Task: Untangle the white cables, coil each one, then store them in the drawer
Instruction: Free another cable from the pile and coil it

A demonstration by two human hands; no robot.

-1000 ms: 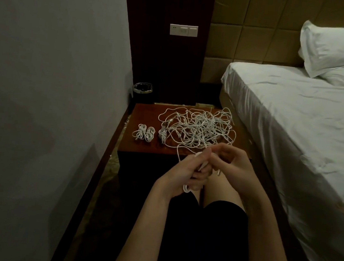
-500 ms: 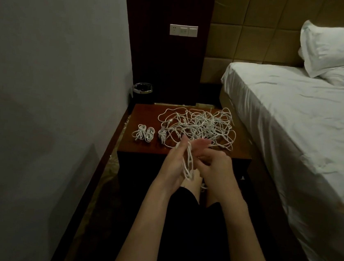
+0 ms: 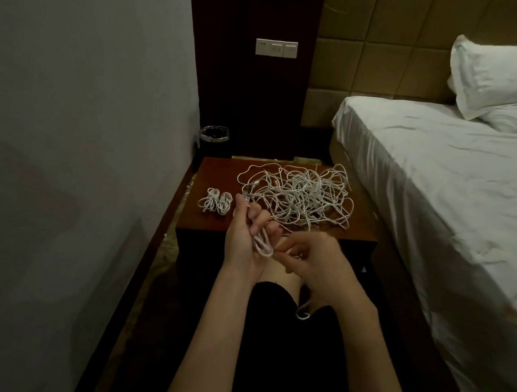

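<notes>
Coiled cable bundle (image 3: 215,201) on nightstand (image 3: 218,172): done. Tangle (image 3: 299,194): pending. Left hand (image 3: 247,236) grips half-wound cable (image 3: 263,244); right hand (image 3: 314,263) pinches its strand. Nothing stored.

white cables (image 3: 299,194) tangled on nightstand (image 3: 217,175)

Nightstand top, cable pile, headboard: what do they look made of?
Nightstand top: reddish-brown wood or veneer, smooth with a low sheen; which one is unclear.
Cable pile: thin white cords, likely matte plastic-jacketed, since they lie in soft loops.
Headboard: tan padded panels, leather-like upholstery judging by seams and slight gloss; real or faux unclear.
</notes>
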